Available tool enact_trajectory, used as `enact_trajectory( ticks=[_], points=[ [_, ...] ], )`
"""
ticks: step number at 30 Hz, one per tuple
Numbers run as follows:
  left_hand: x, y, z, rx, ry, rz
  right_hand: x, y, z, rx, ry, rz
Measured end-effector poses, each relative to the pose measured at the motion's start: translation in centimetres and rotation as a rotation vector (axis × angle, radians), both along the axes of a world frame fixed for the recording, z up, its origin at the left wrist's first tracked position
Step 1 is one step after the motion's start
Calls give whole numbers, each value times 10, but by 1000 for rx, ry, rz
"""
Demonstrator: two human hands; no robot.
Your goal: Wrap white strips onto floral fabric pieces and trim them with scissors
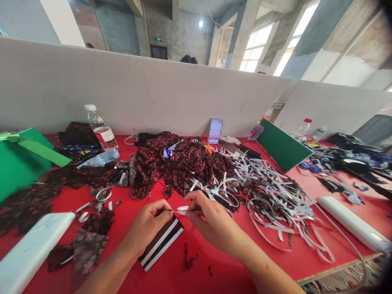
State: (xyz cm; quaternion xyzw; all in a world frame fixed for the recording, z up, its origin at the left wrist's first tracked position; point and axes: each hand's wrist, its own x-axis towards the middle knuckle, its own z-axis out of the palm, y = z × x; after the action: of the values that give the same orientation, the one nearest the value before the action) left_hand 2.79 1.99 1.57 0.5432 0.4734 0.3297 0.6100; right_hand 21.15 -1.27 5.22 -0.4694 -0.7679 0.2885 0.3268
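Black cloth (162, 243), lengthwise toward upper right

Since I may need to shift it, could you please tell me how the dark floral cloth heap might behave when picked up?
The dark floral cloth heap would probably sag floppily, since it lies in loose folds. It may drag white strips along, as they crowd its right side. Rolling seems unlikely, given its spread-out shape.
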Motion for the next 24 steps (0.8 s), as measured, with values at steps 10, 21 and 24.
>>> enact_trajectory(
  ticks=[10,21,24],
  points=[
    [-26,23,1,-18,-278,326,14,4,2,219,47,-194],
    [-4,2,-7,141,-242,293,-6,25,-31,143,-65,-227],
    [1,-5,-6,172,-150,251,-16,18,-28,41,111,-192]
  ],
)
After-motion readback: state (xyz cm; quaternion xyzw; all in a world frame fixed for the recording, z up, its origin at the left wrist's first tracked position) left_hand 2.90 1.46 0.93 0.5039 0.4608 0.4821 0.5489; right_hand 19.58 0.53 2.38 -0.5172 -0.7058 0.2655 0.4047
